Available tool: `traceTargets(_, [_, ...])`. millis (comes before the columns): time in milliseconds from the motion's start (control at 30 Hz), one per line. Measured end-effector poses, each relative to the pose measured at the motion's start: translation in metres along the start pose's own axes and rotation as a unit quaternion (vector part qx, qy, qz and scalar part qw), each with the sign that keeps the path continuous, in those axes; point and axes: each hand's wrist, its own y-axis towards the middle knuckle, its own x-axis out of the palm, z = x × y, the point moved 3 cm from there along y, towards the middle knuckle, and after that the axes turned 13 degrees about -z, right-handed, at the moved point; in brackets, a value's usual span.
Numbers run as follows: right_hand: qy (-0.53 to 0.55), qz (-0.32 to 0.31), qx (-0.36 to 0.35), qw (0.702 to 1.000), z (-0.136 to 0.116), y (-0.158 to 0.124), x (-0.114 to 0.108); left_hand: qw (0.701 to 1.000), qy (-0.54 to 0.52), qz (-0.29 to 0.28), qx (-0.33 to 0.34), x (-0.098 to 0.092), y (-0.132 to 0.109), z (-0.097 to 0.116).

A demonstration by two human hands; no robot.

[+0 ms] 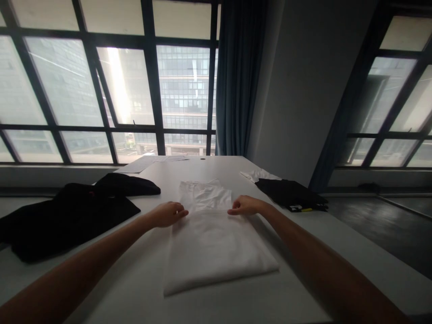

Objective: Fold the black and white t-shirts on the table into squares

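Note:
A folded white shirt [219, 252] lies flat on the white table in front of me. Its near part is a smooth rectangle, while the far part is narrower and wrinkled. At the left end of the fold line my left hand [168, 213] is closed, with thumb and fingertips pinching the cloth's edge. My right hand [248, 205] grips the opposite end of the same fold, its fingers curled in. Both hands are palm down, and the fabric between them runs straight across. Part of the fingertips is hidden by the hands themselves.
Black garments [81, 211] lie in a loose heap on the left. To the right is a stack of folded black clothes [292, 193], with a white cloth [261, 174] behind it. Paper sheets [138, 165] rest at the far left of the table [216, 165], near the windows.

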Motion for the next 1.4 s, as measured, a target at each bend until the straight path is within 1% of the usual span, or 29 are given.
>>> traceTargets(67, [0.019,0.079,0.051,0.995,0.005,0.023,-0.013,0.997,0.017,0.049,-0.050,-0.008,0.033,-0.018])
traceTargets(133, [0.060,0.149,0.085,0.983,0.012,0.047,-0.023,0.994,0.019,0.070,-0.082,-0.011,0.068,-0.037])
traceTargets(167, [0.088,0.169,0.089,0.978,0.016,0.059,-0.025,0.992,0.017,0.075,-0.096,-0.011,0.084,-0.046])
traceTargets(267, [0.153,0.195,0.080,0.966,0.030,0.091,-0.027,0.988,0.007,0.085,-0.125,-0.014,0.128,-0.069])
traceTargets(333, [0.163,0.207,0.074,0.962,0.038,0.106,-0.025,0.987,-0.001,0.089,-0.133,-0.017,0.151,-0.083])
traceTargets(400, [0.163,0.219,0.066,0.960,0.045,0.115,-0.022,0.987,-0.012,0.086,-0.139,-0.019,0.167,-0.098])
traceTargets(467, [0.164,0.234,0.043,0.957,0.049,0.120,-0.019,0.986,-0.026,0.078,-0.147,-0.020,0.178,-0.112])
traceTargets(567, [0.165,0.253,0.006,0.953,0.050,0.121,-0.015,0.985,-0.047,0.068,-0.149,-0.018,0.184,-0.129])
traceTargets(633, [0.167,0.263,-0.005,0.950,0.048,0.121,-0.015,0.985,-0.056,0.069,-0.148,-0.016,0.185,-0.136])
traceTargets(733, [0.172,0.285,-0.012,0.943,0.045,0.119,-0.015,0.982,-0.067,0.080,-0.159,-0.014,0.184,-0.140])
traceTargets(833, [0.173,0.306,-0.014,0.936,0.043,0.115,-0.017,0.978,-0.081,0.088,-0.168,-0.015,0.185,-0.138])
traceTargets(967, [0.174,0.324,-0.005,0.930,0.045,0.109,-0.020,0.972,-0.103,0.113,-0.179,-0.025,0.182,-0.138])
traceTargets(1067, [0.188,0.356,-0.015,0.915,0.044,0.107,-0.020,0.964,-0.119,0.135,-0.198,-0.038,0.173,-0.146])
traceTargets(1133, [0.190,0.378,-0.020,0.906,0.042,0.108,-0.018,0.958,-0.126,0.139,-0.219,-0.043,0.166,-0.154])
traceTargets(1200, [0.170,0.380,-0.012,0.909,0.037,0.110,-0.014,0.953,-0.126,0.133,-0.240,-0.045,0.159,-0.157])
traceTargets(1267, [0.130,0.358,0.009,0.925,0.031,0.112,-0.011,0.951,-0.117,0.128,-0.258,-0.043,0.156,-0.153])
traceTargets(1300, [0.106,0.344,0.022,0.933,0.028,0.112,-0.010,0.950,-0.109,0.129,-0.263,-0.041,0.155,-0.148])
traceTargets(1400, [0.033,0.306,0.063,0.949,0.017,0.107,-0.012,0.956,-0.074,0.131,-0.251,-0.028,0.153,-0.121])
